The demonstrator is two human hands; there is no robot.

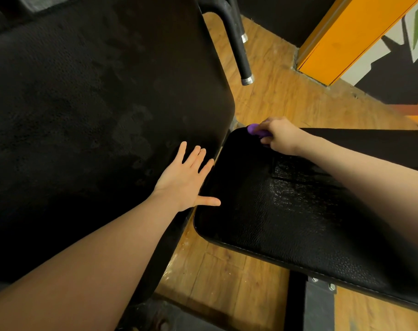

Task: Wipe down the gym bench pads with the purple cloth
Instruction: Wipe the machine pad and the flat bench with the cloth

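Observation:
A big black back pad (88,111) fills the left of the head view, its surface marked with dull smears. To its right lies a smaller black seat pad (286,211), shiny and wet-looking in the middle. My left hand (186,180) rests flat with spread straight fingers on the back pad's lower right edge, thumb pointing toward the seat pad. My right hand (280,137) grips the purple cloth (257,131) at the seat pad's far corner; only a small bunch of cloth shows past the fingers.
A black metal handle (236,39) with a silver end cap curves down behind the back pad. Wooden floor (227,278) shows between and under the pads. An orange wall panel (341,41) stands at the top right. The bench's steel frame (319,304) runs below the seat.

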